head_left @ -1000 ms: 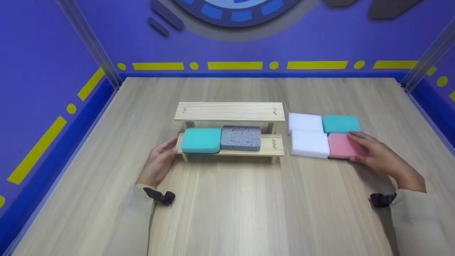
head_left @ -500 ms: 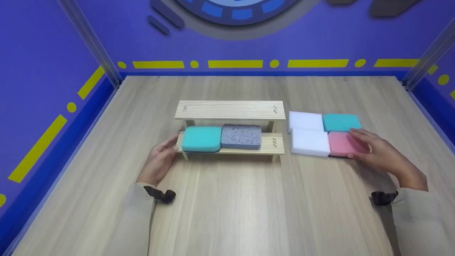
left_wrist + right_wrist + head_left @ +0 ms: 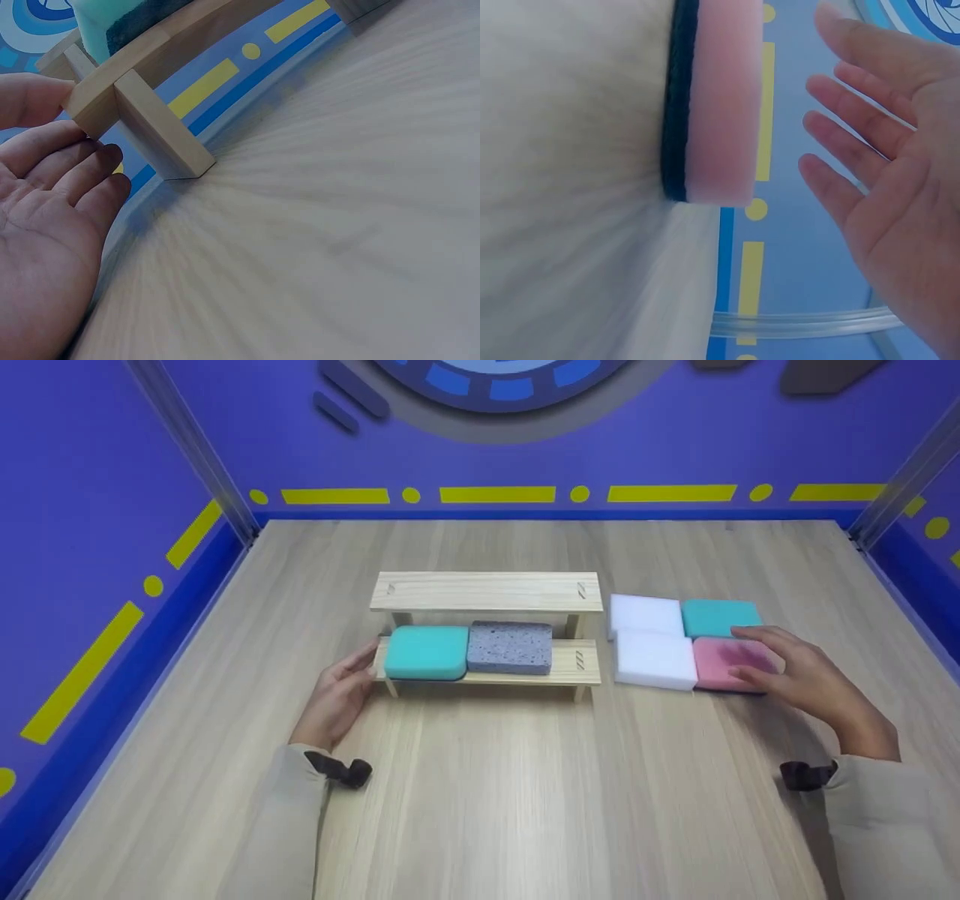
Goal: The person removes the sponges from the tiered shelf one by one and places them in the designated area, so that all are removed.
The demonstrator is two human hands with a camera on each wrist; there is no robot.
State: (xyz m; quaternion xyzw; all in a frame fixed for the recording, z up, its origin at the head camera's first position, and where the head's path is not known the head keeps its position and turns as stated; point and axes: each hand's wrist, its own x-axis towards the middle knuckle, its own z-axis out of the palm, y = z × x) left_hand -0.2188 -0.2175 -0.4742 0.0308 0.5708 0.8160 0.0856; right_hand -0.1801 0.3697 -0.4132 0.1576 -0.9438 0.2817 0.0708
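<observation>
Left hand (image 3: pixel 334 696) grips the lower step (image 3: pixel 568 664) of the wooden shelf (image 3: pixel 486 593) at its 9 o'clock end; right hand (image 3: pixel 817 686), thumb and fingers apart, hovers above the pink sponge (image 3: pixel 713 664) on the table (image 3: pixel 465 787) at the shelf's 3 o'clock

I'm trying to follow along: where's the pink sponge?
In the head view, the pink sponge lies at right on the table, beside the nearer white block, partly beneath the right hand.

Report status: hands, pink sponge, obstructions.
Left hand pinching left end of wooden rack. Right hand open above pink sponge, not touching. Pink sponge on table, nothing on top; nearer white sponge alongside.
</observation>
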